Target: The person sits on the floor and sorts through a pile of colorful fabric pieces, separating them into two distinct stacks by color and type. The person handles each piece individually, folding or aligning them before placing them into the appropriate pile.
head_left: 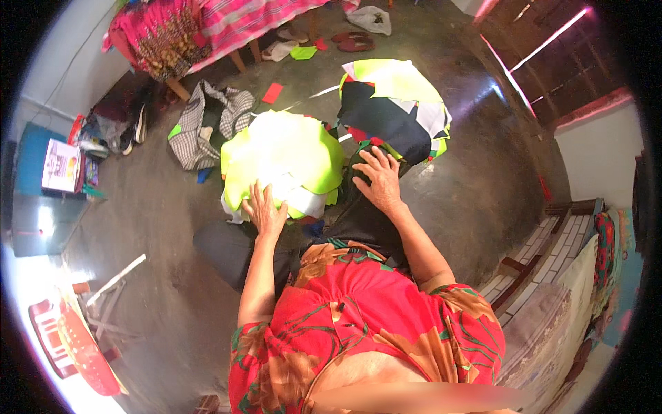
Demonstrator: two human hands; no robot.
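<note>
A round heap of neon-yellow cloth pieces (pixel 283 148), with white bits along its near edge, lies in front of my crossed legs. My left hand (pixel 265 212) rests on its near edge, fingers spread flat on the cloth. To the right stands a second heap of cloth pieces (pixel 386 114), layered in neon yellow, dark navy, white and red. My right hand (pixel 378 181) is just below that heap, over my dark-trousered leg, fingers apart and nothing held. Whether its fingertips touch the heap's lower edge, I cannot tell.
A checked grey cloth (pixel 196 134) lies crumpled left of the yellow heap, near a small red piece (pixel 272 93). Shoes (pixel 353 42) and a white plastic bag (pixel 370 20) lie beyond, by a pink-covered bed (pixel 238 24). A red chair (pixel 86 348) stands at lower left, a wooden bench (pixel 534 262) at right.
</note>
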